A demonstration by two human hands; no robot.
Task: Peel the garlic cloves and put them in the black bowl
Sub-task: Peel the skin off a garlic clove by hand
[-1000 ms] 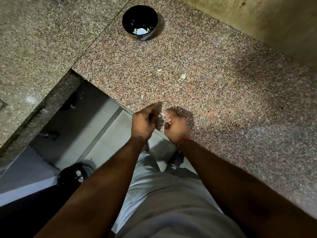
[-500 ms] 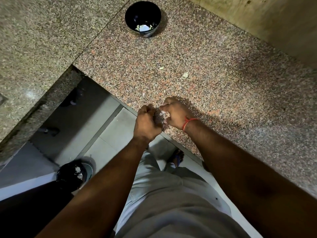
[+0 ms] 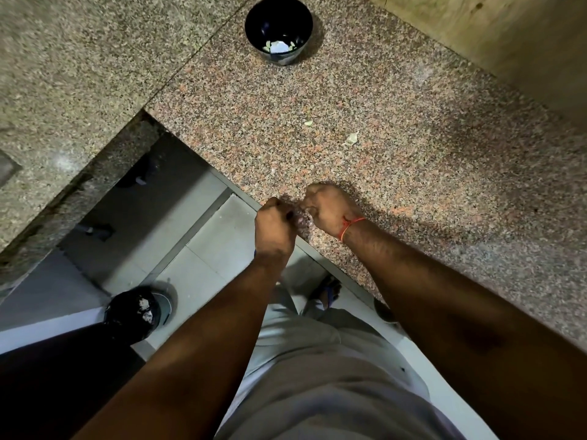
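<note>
The black bowl point(image 3: 254, 23) stands at the far side of the granite counter point(image 3: 428, 160), with a few pale peeled cloves point(image 3: 279, 46) at its bottom. At the near counter edge my left hand point(image 3: 274, 228) and my right hand point(image 3: 328, 206) are curled toward each other, fingertips almost meeting. They pinch a small garlic clove between them; the fingers hide nearly all of it. A red thread circles my right wrist.
Two pale garlic bits point(image 3: 308, 123) point(image 3: 351, 138) lie on the counter between my hands and the bowl. A second counter section point(image 3: 79, 74) runs along the left. A black-lined bin point(image 3: 133, 312) stands on the floor below left. A wall point(image 3: 508, 33) rises at the back right.
My right hand has moved forward onto the counter and turned its knuckles up. Both hands have closed in on the clove at the counter edge.
</note>
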